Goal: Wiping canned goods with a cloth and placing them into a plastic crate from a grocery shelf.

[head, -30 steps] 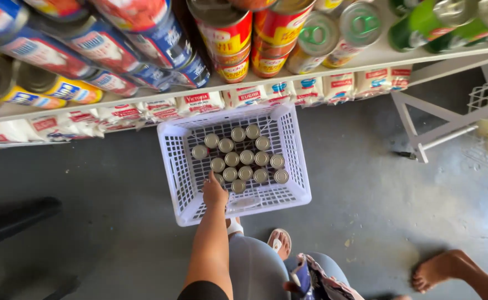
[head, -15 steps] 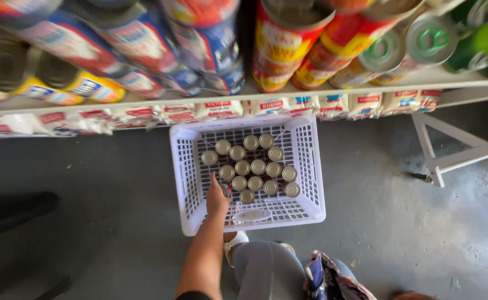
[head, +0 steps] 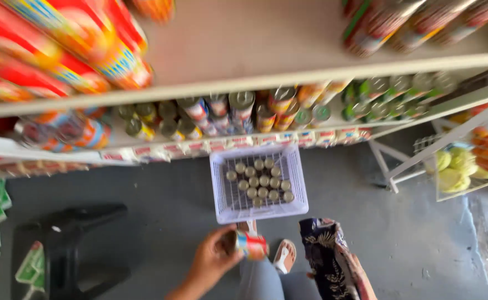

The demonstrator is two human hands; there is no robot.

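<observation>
Can [head: 251,245], red-and-blue labelled, sideways in left hand [head: 213,258] above white basket [head: 222,208]; right hand unseen.

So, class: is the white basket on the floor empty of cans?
No, the white basket holds a cluster of cans seen from above, and the left hand holds another can.

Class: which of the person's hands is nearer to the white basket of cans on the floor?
Left. The left hand, holding a can, is just below the white basket. The right hand is not in view.
</observation>
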